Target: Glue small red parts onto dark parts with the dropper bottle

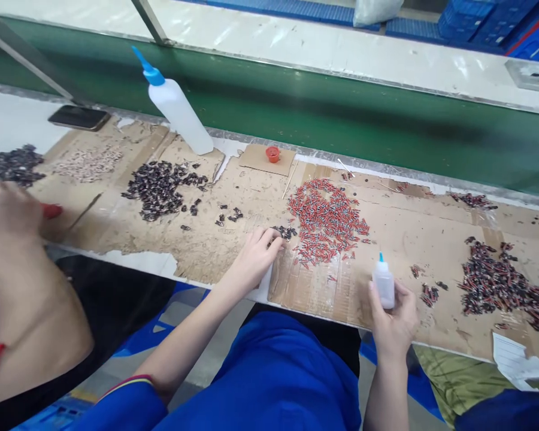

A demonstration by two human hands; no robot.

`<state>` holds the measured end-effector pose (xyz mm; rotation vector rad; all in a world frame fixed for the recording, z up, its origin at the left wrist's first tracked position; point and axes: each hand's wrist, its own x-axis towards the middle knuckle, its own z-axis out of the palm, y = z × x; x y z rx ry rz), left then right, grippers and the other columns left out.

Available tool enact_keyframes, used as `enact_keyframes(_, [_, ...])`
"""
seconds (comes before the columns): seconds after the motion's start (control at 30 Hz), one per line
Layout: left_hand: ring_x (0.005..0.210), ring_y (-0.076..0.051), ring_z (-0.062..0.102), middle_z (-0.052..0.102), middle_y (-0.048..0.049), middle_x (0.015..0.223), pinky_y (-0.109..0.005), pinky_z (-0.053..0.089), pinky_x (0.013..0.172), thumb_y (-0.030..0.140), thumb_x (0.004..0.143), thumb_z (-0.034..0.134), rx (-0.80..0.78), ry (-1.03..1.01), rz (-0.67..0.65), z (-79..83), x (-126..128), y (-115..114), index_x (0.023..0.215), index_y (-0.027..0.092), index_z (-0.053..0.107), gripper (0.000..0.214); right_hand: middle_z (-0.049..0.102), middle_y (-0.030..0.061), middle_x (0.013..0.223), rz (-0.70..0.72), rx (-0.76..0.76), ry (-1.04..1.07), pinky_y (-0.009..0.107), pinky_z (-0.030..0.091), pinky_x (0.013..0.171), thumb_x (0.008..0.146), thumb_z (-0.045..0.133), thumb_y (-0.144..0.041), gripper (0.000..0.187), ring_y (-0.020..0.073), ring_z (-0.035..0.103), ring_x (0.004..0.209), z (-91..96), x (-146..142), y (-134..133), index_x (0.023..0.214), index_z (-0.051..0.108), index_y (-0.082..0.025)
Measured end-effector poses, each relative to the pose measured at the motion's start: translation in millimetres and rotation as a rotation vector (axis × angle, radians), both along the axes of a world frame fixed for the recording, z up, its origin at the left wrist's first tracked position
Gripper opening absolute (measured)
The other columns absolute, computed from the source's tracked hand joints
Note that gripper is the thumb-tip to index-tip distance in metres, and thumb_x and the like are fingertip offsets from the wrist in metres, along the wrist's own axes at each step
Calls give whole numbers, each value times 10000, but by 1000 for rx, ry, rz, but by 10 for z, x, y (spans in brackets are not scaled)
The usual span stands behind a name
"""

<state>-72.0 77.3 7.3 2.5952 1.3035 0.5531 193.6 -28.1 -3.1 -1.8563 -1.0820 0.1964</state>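
While a phone (79,118) is lying behind pale bits (90,163), a tall bottle (179,114) is standing behind a dark pile (157,188); the left hand (258,256) is resting curled fingers at black parts (287,231), any grasp impossible to tell; a red cup (272,154), contents unclear, is sitting on cardboard (254,158); red pieces (326,218) are lying between the hands; the right hand (399,317) is clasping a small bottle (384,284).

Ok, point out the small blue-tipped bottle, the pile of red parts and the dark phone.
Small bottle (385,288), head view: on its pale body.
Pile of red parts (326,221), head view: near the middle of the pile.
Dark phone (79,118), head view: on its upward-facing side.
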Motion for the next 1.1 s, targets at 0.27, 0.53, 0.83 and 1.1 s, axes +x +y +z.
enact_keyframes(0.27, [847, -179, 558, 688, -28, 867, -326, 378, 782, 183, 942, 528, -45, -233, -195, -205, 337, -349, 924, 202, 633, 108, 685, 41, 730, 8, 250, 691, 249, 416, 475, 640, 762, -405, 332, 148, 592, 558, -54, -83, 42, 853, 684, -163])
enact_keyframes(0.53, [942, -205, 608, 718, -69, 987, -365, 476, 843, 269, 932, 560, -42, -407, -61, -245, 357, -458, 1112, 220, 642, 204, 748, 89, 751, 91, 120, 626, 275, 516, 505, 681, 743, -433, 292, 202, 685, 622, 20, -329, 61, 776, 713, -159])
enact_keyframes(0.83, [832, -163, 700, 767, -32, 947, -317, 499, 787, 183, 897, 615, -104, -512, -6, -260, 346, -467, 1060, 218, 650, 170, 762, 61, 692, 272, -40, 436, 309, 577, 550, 717, 720, -353, 181, 228, 716, 600, 156, -465, 130, 743, 752, -177])
enact_keyframes(1.1, [798, -155, 717, 775, -27, 928, -311, 487, 782, 161, 884, 629, -110, -538, 3, -231, 357, -459, 996, 214, 674, 132, 773, 70, 744, 304, -81, 419, 310, 591, 612, 733, 718, -332, 171, 230, 731, 648, 117, -473, 134, 779, 765, -174])
